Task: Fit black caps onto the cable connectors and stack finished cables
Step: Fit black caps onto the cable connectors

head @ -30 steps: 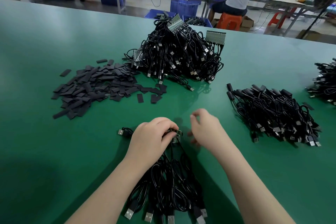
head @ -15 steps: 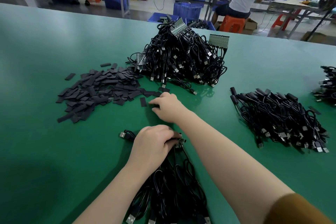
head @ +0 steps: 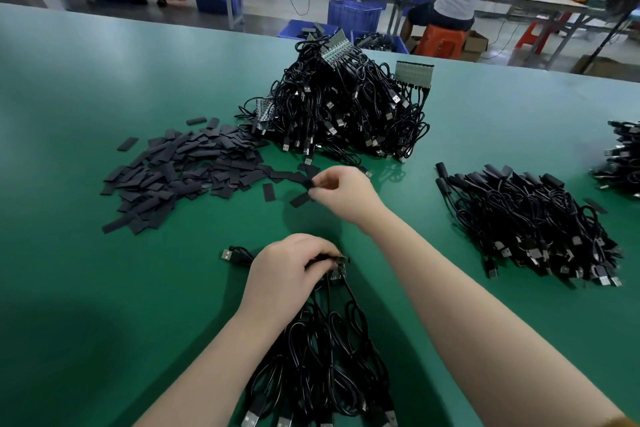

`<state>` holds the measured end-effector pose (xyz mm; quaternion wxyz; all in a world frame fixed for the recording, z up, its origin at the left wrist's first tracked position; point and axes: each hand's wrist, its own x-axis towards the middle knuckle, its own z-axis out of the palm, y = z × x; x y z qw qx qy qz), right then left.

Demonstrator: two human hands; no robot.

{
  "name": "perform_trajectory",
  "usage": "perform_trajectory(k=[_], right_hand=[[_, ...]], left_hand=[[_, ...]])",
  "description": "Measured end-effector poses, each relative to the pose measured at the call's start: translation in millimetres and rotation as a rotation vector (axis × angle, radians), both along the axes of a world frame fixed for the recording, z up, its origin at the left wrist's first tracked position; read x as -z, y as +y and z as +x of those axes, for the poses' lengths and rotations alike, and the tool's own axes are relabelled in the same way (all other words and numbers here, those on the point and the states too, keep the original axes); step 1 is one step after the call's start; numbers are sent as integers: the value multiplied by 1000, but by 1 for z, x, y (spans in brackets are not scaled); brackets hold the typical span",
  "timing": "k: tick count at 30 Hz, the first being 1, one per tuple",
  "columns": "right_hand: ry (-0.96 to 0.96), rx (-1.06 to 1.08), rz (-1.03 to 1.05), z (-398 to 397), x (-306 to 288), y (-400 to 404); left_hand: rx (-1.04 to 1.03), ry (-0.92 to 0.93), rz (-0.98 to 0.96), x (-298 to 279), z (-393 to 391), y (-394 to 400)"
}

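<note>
Fingers of the right hand (head: 341,192) pinch one black cap (head: 310,181) at the near edge of the cap pile (head: 180,172), while the left hand (head: 289,274) grips connectors of a cable bundle (head: 322,350) on the green worktop (head: 104,288).

A green table (head: 104,288) carries everything, with a tall heap of uncapped black cables (head: 343,111) at its far middle. Left of that heap lies a spread of flat black caps (head: 180,177); right of the heap sits a lower stack of capped cables (head: 530,222). Nearer than the heap, a cable bundle (head: 322,364) lies on the table.
</note>
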<state>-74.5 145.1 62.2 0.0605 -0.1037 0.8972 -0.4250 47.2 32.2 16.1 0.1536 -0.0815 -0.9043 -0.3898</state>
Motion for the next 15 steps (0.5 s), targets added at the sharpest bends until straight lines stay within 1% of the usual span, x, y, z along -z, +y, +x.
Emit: perform_trajectory(k=[2,3,7,10,15], right_hand=[[41,115,-294,13,-5,14],[46,161,-397,21,-5,19],[17,271,-703,60,9,39],[-27,281,-800,85,29,49],[-42,278,-777,109,41,57]], left_hand=[[-22,-1,18,-1,1,1],[-34,5,17,-1,1,1],[-74,19,20,-2,4,3],[-70,31,26,-2,5,5],[-16,55,48,1,6,6]])
